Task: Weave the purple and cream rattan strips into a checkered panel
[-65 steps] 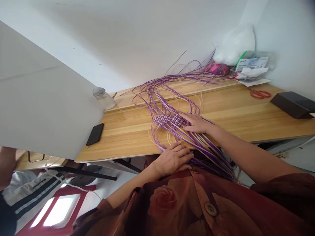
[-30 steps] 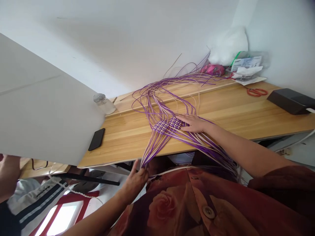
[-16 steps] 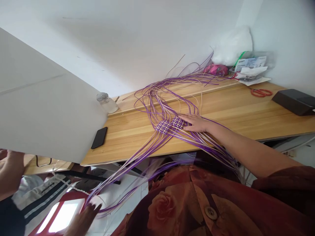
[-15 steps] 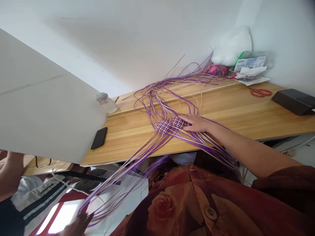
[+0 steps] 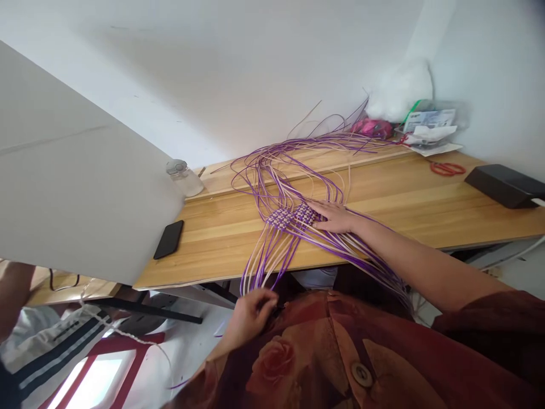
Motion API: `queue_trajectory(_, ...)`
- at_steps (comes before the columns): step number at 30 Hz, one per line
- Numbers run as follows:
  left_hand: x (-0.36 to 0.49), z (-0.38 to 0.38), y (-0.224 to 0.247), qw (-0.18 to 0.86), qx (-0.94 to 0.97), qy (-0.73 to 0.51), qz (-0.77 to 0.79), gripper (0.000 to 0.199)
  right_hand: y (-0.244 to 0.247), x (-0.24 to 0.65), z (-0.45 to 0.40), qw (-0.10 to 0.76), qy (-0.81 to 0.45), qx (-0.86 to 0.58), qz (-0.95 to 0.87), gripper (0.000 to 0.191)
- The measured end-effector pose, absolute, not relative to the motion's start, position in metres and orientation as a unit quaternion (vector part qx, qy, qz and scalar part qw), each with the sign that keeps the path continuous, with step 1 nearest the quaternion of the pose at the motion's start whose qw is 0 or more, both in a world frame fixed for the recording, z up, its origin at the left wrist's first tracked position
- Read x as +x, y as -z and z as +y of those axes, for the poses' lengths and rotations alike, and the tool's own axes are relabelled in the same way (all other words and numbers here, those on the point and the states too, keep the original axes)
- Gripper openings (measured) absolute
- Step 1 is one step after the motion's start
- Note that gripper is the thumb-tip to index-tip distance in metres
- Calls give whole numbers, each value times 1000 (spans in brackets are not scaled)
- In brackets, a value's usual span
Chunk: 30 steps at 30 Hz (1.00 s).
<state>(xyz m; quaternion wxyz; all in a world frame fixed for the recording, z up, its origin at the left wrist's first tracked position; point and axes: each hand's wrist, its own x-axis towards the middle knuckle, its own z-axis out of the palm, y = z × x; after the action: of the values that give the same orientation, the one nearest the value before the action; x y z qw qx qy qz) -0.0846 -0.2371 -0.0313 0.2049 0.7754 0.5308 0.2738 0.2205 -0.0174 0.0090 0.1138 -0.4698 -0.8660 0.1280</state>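
On the wooden desk [image 5: 221,244] lies a piece of purple and cream weaving [image 5: 280,219] in a checked pattern, its long loose strands running out on several sides. My right hand [image 5: 332,217] rests flat on the right part of the weaving, fingers spread. Below the desk's front edge, my left hand [image 5: 251,313] is closed with curled fingers at the near strands [image 5: 268,258], which run down to it and pass out of sight behind it. Another bundle of strands [image 5: 366,264] slants under my right forearm and over the edge.
A black phone [image 5: 169,240] and a clear bottle [image 5: 185,178] are on the left. At the right are orange-handled scissors [image 5: 447,168], a black box [image 5: 506,184] and plastic bags [image 5: 398,94]. Another person's arm [image 5: 15,292] shows beyond the partition [image 5: 76,187].
My left hand has come from the lower left, where it held the strands stretched out, up to the desk's front edge. My right hand has stayed on the weaving.
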Motion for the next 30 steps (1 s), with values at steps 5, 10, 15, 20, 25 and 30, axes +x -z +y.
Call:
queue_trajectory(5,-8,-164,-3,204,825,-339,404,20,-7,229,-19,291,-302,-420,-805,57)
queue_trajectory(10,20,-141,1,113,862,-289,401,20,-13,252,-23,385,-328,-459,-730,46)
queue_trajectory(15,19,-142,11,79,858,-287,418,28,-30,279,-57,389,-254,-542,-701,32)
queue_trajectory(20,22,-141,13,80,856,-296,416,30,-40,285,-128,272,-131,-563,-770,33)
queue_trajectory(25,19,-137,15,75,861,-306,398,38,-28,271,-167,226,-118,-545,-799,34)
queue_trajectory(30,17,-140,16,76,872,-318,365,39,-20,246,-150,256,-69,-522,-811,38)
